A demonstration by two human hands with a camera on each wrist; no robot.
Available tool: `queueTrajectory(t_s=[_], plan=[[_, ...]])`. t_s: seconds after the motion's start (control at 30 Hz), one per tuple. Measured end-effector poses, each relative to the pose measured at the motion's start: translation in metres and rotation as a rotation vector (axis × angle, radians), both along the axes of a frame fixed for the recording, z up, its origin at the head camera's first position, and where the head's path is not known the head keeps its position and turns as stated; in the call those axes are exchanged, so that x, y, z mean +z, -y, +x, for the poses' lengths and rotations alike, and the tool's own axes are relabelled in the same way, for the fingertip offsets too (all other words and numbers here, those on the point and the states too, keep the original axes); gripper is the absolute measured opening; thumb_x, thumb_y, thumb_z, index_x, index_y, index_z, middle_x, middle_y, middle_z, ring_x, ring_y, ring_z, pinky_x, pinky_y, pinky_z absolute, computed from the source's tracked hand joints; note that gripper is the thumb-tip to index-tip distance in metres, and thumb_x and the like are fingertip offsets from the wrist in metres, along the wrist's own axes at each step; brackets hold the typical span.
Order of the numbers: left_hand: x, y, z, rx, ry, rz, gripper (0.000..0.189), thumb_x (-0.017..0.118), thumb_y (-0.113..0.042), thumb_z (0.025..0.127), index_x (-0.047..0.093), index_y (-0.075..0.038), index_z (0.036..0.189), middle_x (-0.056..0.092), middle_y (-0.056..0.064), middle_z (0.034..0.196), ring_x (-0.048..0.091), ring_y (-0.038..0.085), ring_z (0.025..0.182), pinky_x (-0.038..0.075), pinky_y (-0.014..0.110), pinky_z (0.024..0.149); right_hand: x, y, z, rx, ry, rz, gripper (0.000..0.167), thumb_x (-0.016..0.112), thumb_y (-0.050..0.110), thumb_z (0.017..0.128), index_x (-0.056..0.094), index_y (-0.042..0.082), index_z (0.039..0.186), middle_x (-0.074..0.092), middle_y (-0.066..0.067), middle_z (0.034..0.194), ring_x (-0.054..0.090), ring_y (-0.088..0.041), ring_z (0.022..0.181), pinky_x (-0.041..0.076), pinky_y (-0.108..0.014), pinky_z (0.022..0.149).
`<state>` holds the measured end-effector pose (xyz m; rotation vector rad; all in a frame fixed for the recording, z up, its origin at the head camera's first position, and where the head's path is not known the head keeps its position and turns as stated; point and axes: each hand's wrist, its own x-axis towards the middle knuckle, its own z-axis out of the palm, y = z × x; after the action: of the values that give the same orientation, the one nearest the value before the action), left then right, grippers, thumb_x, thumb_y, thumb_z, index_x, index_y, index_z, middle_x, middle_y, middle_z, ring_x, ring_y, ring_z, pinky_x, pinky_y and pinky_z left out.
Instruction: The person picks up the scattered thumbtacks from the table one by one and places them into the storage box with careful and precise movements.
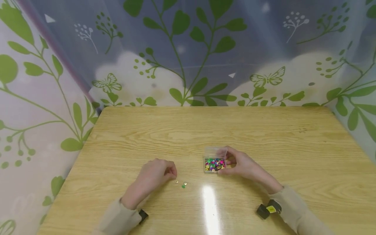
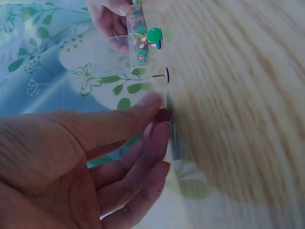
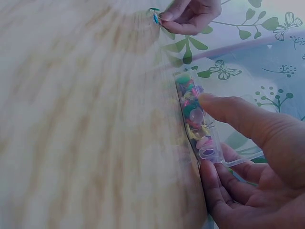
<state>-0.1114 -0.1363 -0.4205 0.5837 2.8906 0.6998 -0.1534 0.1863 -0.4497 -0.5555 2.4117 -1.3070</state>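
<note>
A small clear plastic box (image 1: 210,152) with its lid raised stands on the table, filled with multicoloured thumbtacks (image 1: 213,164). My right hand (image 1: 242,165) grips the box's right side, its thumb along the near edge in the head view. To the left, my left hand (image 1: 155,174) is low over the wood, thumb and forefinger pinching a small dark reddish thumbtack (image 2: 163,115) against the tabletop. Just right of those fingertips lie a few loose tacks, including a green thumbtack (image 1: 183,186) and a shiny thumbtack (image 1: 185,183). In the left wrist view, another thumbtack (image 2: 166,75) has its pin pointing up.
The wooden table (image 1: 141,130) reaches back to a curtain (image 1: 264,42) printed with green leaves and butterflies. Another printed panel (image 1: 35,98) borders the left side. A bright light reflection lies on the wood between the forearms.
</note>
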Motion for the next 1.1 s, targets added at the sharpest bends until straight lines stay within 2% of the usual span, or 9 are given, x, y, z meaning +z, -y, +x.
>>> queueTrajectory(t_s=[0.1,0.2,0.37,0.5,0.73,0.93,1.1], plan=[[-0.001,-0.002,-0.002,0.042,-0.052,0.006,0.016,0.078,-0.013,0.088,0.066,-0.019,0.079,0.071,-0.003,0.078,0.058,0.007,0.063,0.048,0.025,0.054,0.000,0.000,0.000,-0.005,-0.001,0.004,0.063,0.087,0.020,0.080,0.056,0.005,0.133,0.059,-0.012,0.113,0.060,-0.020,0.095,0.055,-0.039,0.091],[0.000,-0.004,-0.004,0.054,-0.113,0.015,0.015,0.076,-0.009,0.088,0.066,-0.018,0.080,0.073,-0.001,0.078,0.065,0.010,0.066,0.052,0.027,0.056,0.001,0.000,0.000,-0.009,0.002,0.008,0.063,0.087,0.020,0.080,0.056,0.005,0.133,0.058,-0.012,0.112,0.060,-0.020,0.095,0.055,-0.040,0.093],[0.001,-0.012,-0.007,0.058,-0.106,0.038,0.014,0.079,-0.014,0.086,0.067,-0.020,0.084,0.074,-0.004,0.080,0.067,0.010,0.068,0.051,0.025,0.057,0.001,0.000,0.000,-0.002,0.005,-0.003,0.064,0.087,0.020,0.080,0.055,0.004,0.133,0.058,-0.012,0.112,0.060,-0.020,0.095,0.054,-0.041,0.093],[0.005,-0.022,-0.009,0.030,-0.107,0.057,0.014,0.081,-0.015,0.085,0.068,-0.021,0.084,0.073,-0.007,0.078,0.066,0.008,0.068,0.049,0.025,0.057,0.001,0.000,0.000,0.000,0.005,-0.007,0.063,0.087,0.020,0.080,0.055,0.004,0.133,0.058,-0.012,0.112,0.059,-0.020,0.094,0.054,-0.040,0.092],[0.011,-0.045,-0.018,-0.051,-0.110,0.022,0.004,0.080,-0.021,0.088,0.077,-0.023,0.088,0.072,-0.011,0.078,0.064,0.005,0.069,0.047,0.022,0.057,0.002,0.001,0.000,-0.008,0.015,-0.004,0.064,0.087,0.019,0.080,0.055,0.004,0.134,0.058,-0.012,0.110,0.061,-0.021,0.095,0.055,-0.041,0.093],[0.015,-0.067,-0.023,-0.086,-0.135,0.026,0.006,0.078,-0.024,0.090,0.081,-0.023,0.095,0.073,-0.009,0.083,0.063,0.005,0.069,0.046,0.020,0.056,0.000,0.000,-0.001,0.000,0.023,-0.012,0.065,0.086,0.018,0.081,0.053,0.003,0.136,0.058,-0.013,0.109,0.062,-0.022,0.096,0.055,-0.041,0.092],[0.017,-0.084,-0.027,-0.104,-0.147,0.043,0.008,0.078,-0.023,0.090,0.080,-0.019,0.096,0.074,-0.006,0.084,0.059,0.003,0.062,0.043,0.016,0.051,0.000,-0.001,0.000,0.004,0.021,-0.016,0.065,0.086,0.018,0.082,0.053,0.004,0.136,0.059,-0.013,0.113,0.062,-0.021,0.097,0.054,-0.040,0.092]])
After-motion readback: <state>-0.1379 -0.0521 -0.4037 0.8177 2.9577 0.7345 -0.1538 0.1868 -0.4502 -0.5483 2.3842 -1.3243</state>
